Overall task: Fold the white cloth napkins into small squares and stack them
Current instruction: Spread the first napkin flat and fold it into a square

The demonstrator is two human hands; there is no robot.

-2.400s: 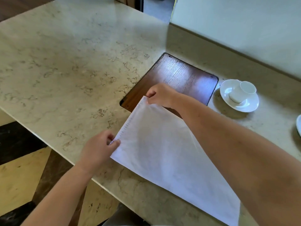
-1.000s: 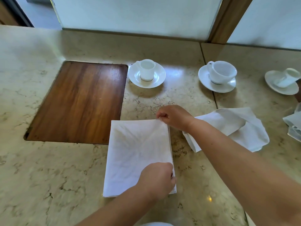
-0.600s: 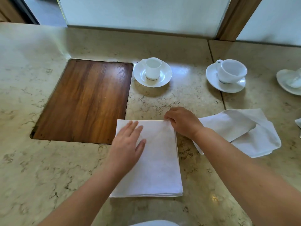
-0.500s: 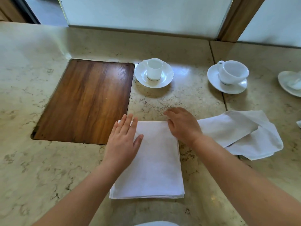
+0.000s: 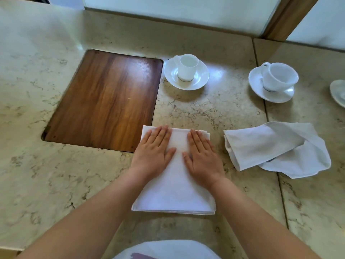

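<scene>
A white cloth napkin (image 5: 176,187) lies folded into a tall rectangle of several layers on the marble counter, straight in front of me. My left hand (image 5: 154,152) rests flat on its upper left part, palm down, fingers together. My right hand (image 5: 202,155) lies flat on its upper right part in the same way. Neither hand grips the cloth. To the right, a loosely crumpled white napkin (image 5: 276,144) lies apart from the folded one.
A dark wooden inset panel (image 5: 106,100) sits in the counter at the left, touching the napkin's far left corner. Two white cups on saucers (image 5: 186,71) (image 5: 274,81) stand behind. Another saucer edge (image 5: 338,92) shows at far right. A wall runs along the back.
The napkin went from a large held sheet to a folded rectangle. Since half a second ago my right hand has flattened onto it and both hands lie side by side.
</scene>
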